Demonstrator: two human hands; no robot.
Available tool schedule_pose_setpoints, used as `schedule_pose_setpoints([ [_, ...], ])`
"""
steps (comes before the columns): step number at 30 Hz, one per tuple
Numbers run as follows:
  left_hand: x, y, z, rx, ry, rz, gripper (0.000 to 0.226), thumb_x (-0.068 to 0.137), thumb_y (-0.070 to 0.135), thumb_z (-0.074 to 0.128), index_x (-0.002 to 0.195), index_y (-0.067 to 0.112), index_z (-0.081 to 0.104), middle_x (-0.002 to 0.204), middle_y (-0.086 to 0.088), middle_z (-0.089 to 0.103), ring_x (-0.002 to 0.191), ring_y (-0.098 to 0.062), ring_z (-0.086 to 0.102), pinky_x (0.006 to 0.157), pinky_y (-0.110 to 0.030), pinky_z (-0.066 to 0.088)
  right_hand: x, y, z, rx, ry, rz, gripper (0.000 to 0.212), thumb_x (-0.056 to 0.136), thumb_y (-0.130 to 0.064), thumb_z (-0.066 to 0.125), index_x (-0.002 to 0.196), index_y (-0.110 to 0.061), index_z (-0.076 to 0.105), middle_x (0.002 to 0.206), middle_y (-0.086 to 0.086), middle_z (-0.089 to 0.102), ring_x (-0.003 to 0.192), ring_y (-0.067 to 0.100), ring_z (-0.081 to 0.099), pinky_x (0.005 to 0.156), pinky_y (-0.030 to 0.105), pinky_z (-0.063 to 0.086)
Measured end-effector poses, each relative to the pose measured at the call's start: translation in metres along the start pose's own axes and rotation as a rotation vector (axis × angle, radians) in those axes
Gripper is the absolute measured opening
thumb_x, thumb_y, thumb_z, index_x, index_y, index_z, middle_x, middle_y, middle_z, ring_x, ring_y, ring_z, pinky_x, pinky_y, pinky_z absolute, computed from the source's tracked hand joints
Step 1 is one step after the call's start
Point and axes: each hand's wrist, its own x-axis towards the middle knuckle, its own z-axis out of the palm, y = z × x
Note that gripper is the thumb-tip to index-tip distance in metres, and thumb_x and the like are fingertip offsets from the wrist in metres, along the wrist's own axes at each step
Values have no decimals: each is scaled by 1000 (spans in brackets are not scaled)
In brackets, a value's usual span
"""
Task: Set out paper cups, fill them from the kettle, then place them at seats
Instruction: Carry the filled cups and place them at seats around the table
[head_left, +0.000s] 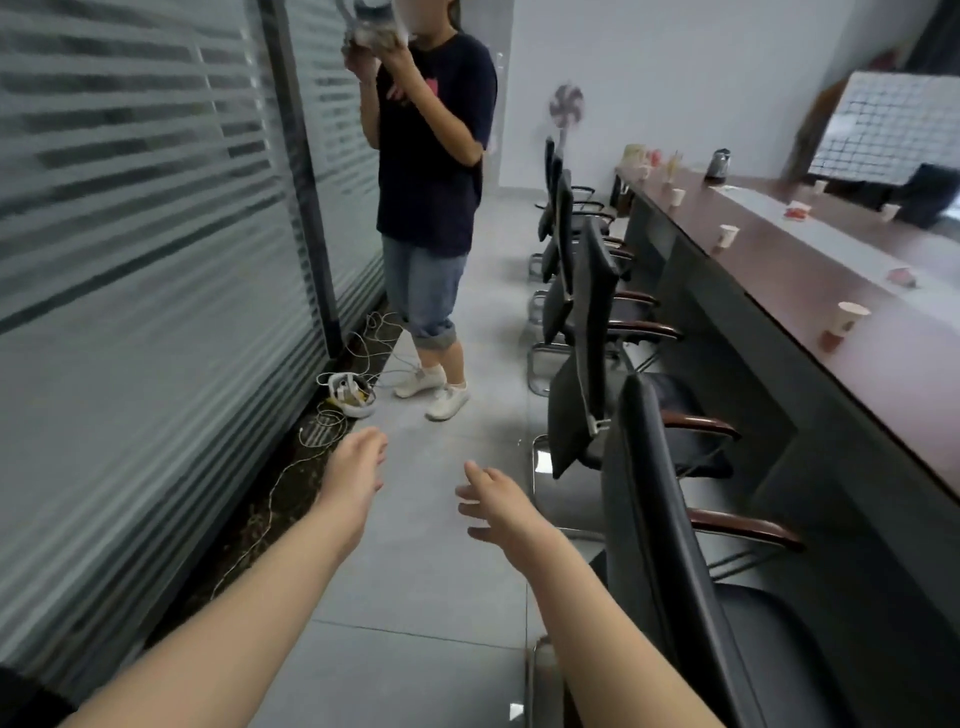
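Note:
Several white paper cups stand along the long brown table (779, 280) on the right: the nearest cup (847, 318), a middle cup (727, 235) and a far cup (677, 196). More cups sit on the table's far side. A dark kettle (718, 164) stands at the far end of the table. My left hand (356, 470) and my right hand (493, 501) reach out over the grey floor in the aisle, both empty with fingers apart, well away from the table.
A row of black office chairs (587, 332) lines the table's near side. A person in a dark shirt (431, 156) stands ahead in the aisle. A power strip and tangled cables (353, 397) lie on the floor by the frosted glass wall (156, 260). A fan (566, 106) stands at the back.

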Motion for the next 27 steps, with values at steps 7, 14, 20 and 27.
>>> schedule_pose_setpoints([
  [7,113,7,59,13,-200,35,31,100,17,43,129,12,51,118,-3,53,109,-15,50,86,-34,45,99,-33,-33,43,253,-73,25,99,-38,42,119,-23,45,99,2,53,86,15,50,67,25,41],
  [14,238,24,102,142,-405,-1,26,100,23,43,124,16,51,114,-5,53,100,-18,50,91,-35,42,230,-75,-42,38,304,15,41,71,-65,48,96,-32,55,80,-7,48,68,12,47,54,26,37],
  [20,364,52,138,167,-409,26,29,94,26,51,117,8,57,100,-7,56,95,-23,51,83,-36,42,303,-147,-51,-19,388,-34,57,90,-52,43,132,-13,47,81,-11,45,68,6,43,57,20,33],
  [27,460,61,220,134,-409,4,16,99,21,42,110,16,52,98,-1,54,87,-16,50,92,-40,42,403,-188,-100,-8,447,-81,50,97,-41,44,135,-8,46,96,-10,50,99,19,47,102,41,44],
])
